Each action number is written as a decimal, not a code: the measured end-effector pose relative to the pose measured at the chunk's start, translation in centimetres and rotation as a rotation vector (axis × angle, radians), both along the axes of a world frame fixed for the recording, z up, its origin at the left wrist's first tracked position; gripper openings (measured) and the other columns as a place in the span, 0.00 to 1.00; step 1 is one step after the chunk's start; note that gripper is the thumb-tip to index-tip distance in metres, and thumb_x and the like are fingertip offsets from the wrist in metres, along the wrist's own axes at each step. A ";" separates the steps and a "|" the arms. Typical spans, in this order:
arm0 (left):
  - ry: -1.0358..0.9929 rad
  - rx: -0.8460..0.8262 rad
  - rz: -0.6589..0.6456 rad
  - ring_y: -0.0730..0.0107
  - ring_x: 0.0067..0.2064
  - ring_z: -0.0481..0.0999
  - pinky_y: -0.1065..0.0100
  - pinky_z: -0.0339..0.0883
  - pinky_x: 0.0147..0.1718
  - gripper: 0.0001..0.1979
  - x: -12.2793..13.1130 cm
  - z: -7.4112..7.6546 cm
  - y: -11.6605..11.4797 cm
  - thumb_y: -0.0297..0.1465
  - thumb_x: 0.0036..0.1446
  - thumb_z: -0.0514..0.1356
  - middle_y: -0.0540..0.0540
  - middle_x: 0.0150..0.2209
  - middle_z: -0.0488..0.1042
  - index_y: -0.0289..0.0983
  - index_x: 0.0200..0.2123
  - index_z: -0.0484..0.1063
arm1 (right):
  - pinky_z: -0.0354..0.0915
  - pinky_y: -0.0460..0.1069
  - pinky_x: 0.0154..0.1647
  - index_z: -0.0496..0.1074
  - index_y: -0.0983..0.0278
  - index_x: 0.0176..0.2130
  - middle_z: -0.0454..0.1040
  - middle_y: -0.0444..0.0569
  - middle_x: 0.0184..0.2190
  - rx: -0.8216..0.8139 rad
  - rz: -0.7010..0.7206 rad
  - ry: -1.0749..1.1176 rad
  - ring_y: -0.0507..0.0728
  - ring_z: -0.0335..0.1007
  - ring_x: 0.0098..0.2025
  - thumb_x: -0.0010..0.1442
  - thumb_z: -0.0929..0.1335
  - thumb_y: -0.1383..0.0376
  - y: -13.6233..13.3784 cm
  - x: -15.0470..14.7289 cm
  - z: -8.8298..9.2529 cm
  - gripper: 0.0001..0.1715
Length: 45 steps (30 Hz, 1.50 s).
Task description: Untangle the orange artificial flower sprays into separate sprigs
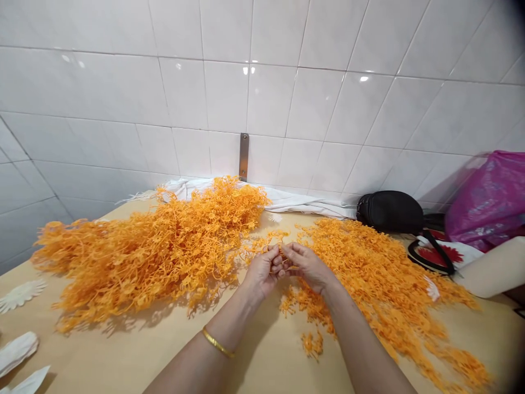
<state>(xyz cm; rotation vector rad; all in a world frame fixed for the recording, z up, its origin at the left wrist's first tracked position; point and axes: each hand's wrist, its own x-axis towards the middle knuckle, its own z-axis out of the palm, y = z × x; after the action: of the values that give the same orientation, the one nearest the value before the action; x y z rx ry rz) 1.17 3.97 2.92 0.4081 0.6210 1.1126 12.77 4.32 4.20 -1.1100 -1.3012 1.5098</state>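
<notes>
My left hand (263, 269) and my right hand (305, 264) meet at the middle of the table, fingertips pinched close together. Between them is a thin orange flower strand (274, 236), its end showing just above the fingers. To the left lies a tall heap of tangled orange flower strands (164, 251). A flatter pile of orange flower pieces (369, 268) spreads out on the right, running under my right forearm. One small orange cluster (312, 345) sits apart, between my forearms. The fingers cover most of the held piece.
White cloth (295, 202) lies along the tiled wall. At the back right are a black pouch (389, 212), a purple plastic bag (488, 197) and a beige roll (494, 268). White petal-shaped pieces (20, 295) rest at the left edge of the table (123, 355).
</notes>
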 end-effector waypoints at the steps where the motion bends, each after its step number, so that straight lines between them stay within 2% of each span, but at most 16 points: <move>1: 0.000 0.003 0.000 0.85 0.14 0.47 0.79 0.45 0.15 0.12 0.0 0.0 0.0 0.30 0.50 0.57 0.59 0.13 0.49 0.36 0.23 0.55 | 0.58 0.44 0.22 0.63 0.64 0.25 0.67 0.42 0.21 0.057 0.003 -0.026 0.47 0.61 0.21 0.45 0.68 0.52 0.0 -0.3 -0.2 0.18; 5: 0.004 -0.025 -0.008 0.85 0.13 0.44 0.79 0.42 0.14 0.11 0.1 0.0 -0.1 0.30 0.51 0.56 0.60 0.12 0.46 0.36 0.23 0.54 | 0.51 0.44 0.17 0.59 0.63 0.19 0.58 0.37 0.14 0.323 -0.201 -0.119 0.46 0.51 0.16 0.46 0.67 0.52 0.4 -0.9 -1.0 0.20; 7: 0.007 -0.017 -0.034 0.84 0.13 0.41 0.78 0.38 0.14 0.10 0.2 0.1 -0.2 0.29 0.51 0.55 0.61 0.12 0.44 0.37 0.24 0.54 | 0.51 0.44 0.17 0.59 0.62 0.19 0.58 0.38 0.14 0.382 -0.319 -0.158 0.47 0.50 0.16 0.47 0.66 0.52 0.7 -1.1 -1.3 0.19; 12: 0.013 0.016 -0.067 0.84 0.13 0.39 0.77 0.35 0.13 0.09 0.0 0.6 -0.5 0.27 0.49 0.56 0.61 0.11 0.42 0.37 0.24 0.56 | 0.52 0.45 0.17 0.60 0.61 0.20 0.61 0.41 0.15 0.382 -0.562 -0.224 0.49 0.55 0.18 0.46 0.65 0.50 1.1 -0.7 -1.8 0.19; 16: 0.028 -0.018 -0.072 0.83 0.12 0.39 0.76 0.35 0.14 0.02 -0.1 0.8 -0.8 0.24 0.50 0.53 0.61 0.10 0.41 0.35 0.30 0.62 | 0.52 0.46 0.15 0.59 0.60 0.22 0.61 0.40 0.14 0.284 -0.793 -0.194 0.49 0.52 0.15 0.48 0.62 0.49 1.8 2.4 -1.5 0.18; 19: 0.021 -0.057 -0.070 0.83 0.12 0.40 0.76 0.36 0.14 0.04 0.0 0.6 -0.9 0.24 0.51 0.51 0.61 0.10 0.42 0.34 0.31 0.63 | 0.53 0.46 0.15 0.62 0.61 0.25 0.62 0.41 0.14 0.268 -0.789 -0.247 0.49 0.54 0.14 0.47 0.63 0.53 2.3 4.6 -1.2 0.14; 23: 0.009 -0.100 -0.055 0.84 0.12 0.41 0.77 0.37 0.14 0.03 -0.3 0.2 -0.3 0.27 0.53 0.53 0.60 0.09 0.43 0.33 0.29 0.63 | 0.54 0.46 0.18 0.67 0.63 0.25 0.65 0.44 0.16 0.284 -0.761 -0.348 0.52 0.59 0.18 0.44 0.65 0.55 2.7 5.7 -1.0 0.13; 26: -0.036 -0.109 -0.024 0.84 0.12 0.43 0.78 0.38 0.14 0.08 -1.1 0.2 0.3 0.31 0.55 0.51 0.60 0.09 0.44 0.33 0.28 0.63 | 0.55 0.48 0.21 0.67 0.64 0.24 0.66 0.46 0.17 0.304 -0.797 -0.540 0.54 0.61 0.21 0.47 0.62 0.54 2.6 6.3 -0.8 0.16; 28: -0.058 -0.089 -0.026 0.84 0.11 0.43 0.77 0.38 0.13 0.09 -1.6 0.3 0.6 0.32 0.56 0.50 0.60 0.09 0.44 0.33 0.27 0.63 | 0.55 0.49 0.24 0.69 0.64 0.26 0.68 0.50 0.21 0.310 -0.785 -0.798 0.57 0.63 0.26 0.48 0.62 0.56 2.5 6.8 -0.5 0.14; 30: -0.067 -0.062 -0.036 0.84 0.11 0.42 0.77 0.38 0.13 0.09 -1.9 0.4 0.7 0.31 0.56 0.50 0.60 0.08 0.43 0.33 0.27 0.63 | 0.55 0.50 0.28 0.71 0.64 0.29 0.70 0.54 0.31 0.314 -0.745 -1.042 0.61 0.64 0.34 0.45 0.63 0.62 2.2 7.0 -0.2 0.10; 32: -0.069 -0.046 -0.049 0.84 0.11 0.42 0.77 0.37 0.13 0.08 -2.0 0.4 0.6 0.29 0.55 0.50 0.60 0.08 0.44 0.33 0.26 0.63 | 0.55 0.52 0.31 0.72 0.63 0.29 0.69 0.56 0.39 0.344 -0.676 -1.127 0.65 0.61 0.42 0.44 0.64 0.66 1.9 6.7 0.3 0.10; 34: -0.063 -0.042 -0.060 0.84 0.11 0.43 0.77 0.37 0.13 0.07 -1.9 0.4 0.5 0.28 0.54 0.51 0.60 0.08 0.44 0.33 0.25 0.63 | 0.55 0.52 0.33 0.71 0.64 0.25 0.70 0.56 0.36 0.397 -0.580 -1.082 0.64 0.62 0.41 0.48 0.62 0.63 1.6 5.9 0.8 0.10; 36: -0.050 -0.035 -0.068 0.84 0.12 0.43 0.77 0.37 0.13 0.07 -1.8 0.4 0.5 0.27 0.54 0.52 0.60 0.09 0.44 0.33 0.25 0.63 | 0.56 0.50 0.30 0.68 0.65 0.21 0.70 0.53 0.27 0.366 -0.441 -0.905 0.59 0.65 0.33 0.53 0.60 0.57 1.1 4.6 1.2 0.18; 40: 0.012 0.003 -0.072 0.84 0.12 0.42 0.77 0.38 0.13 0.05 -1.5 0.3 0.4 0.28 0.52 0.54 0.60 0.08 0.44 0.33 0.25 0.62 | 0.54 0.45 0.20 0.67 0.66 0.23 0.68 0.48 0.20 -0.021 -0.102 -0.333 0.51 0.62 0.21 0.48 0.63 0.47 0.3 1.3 0.8 0.23; 42: 0.070 0.024 -0.066 0.84 0.12 0.41 0.77 0.37 0.13 0.06 -1.2 0.2 0.2 0.28 0.49 0.56 0.61 0.08 0.44 0.35 0.23 0.60 | 0.50 0.44 0.17 0.65 0.65 0.21 0.63 0.43 0.15 -0.035 -0.095 -0.143 0.48 0.55 0.17 0.43 0.66 0.47 0.2 -0.2 0.1 0.23; 45: 0.193 0.039 -0.067 0.84 0.12 0.40 0.77 0.37 0.13 0.11 -0.8 0.2 -0.2 0.28 0.46 0.58 0.61 0.09 0.44 0.37 0.21 0.56 | 0.45 0.44 0.15 0.60 0.63 0.17 0.52 0.37 0.11 0.147 -0.308 -0.043 0.45 0.44 0.14 0.40 0.68 0.49 0.9 -0.9 -1.1 0.22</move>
<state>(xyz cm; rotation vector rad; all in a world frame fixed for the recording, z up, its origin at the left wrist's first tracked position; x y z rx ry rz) 0.42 3.75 3.07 0.5710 0.7500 1.0298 11.89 5.17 3.08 -1.1910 -1.1872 1.1522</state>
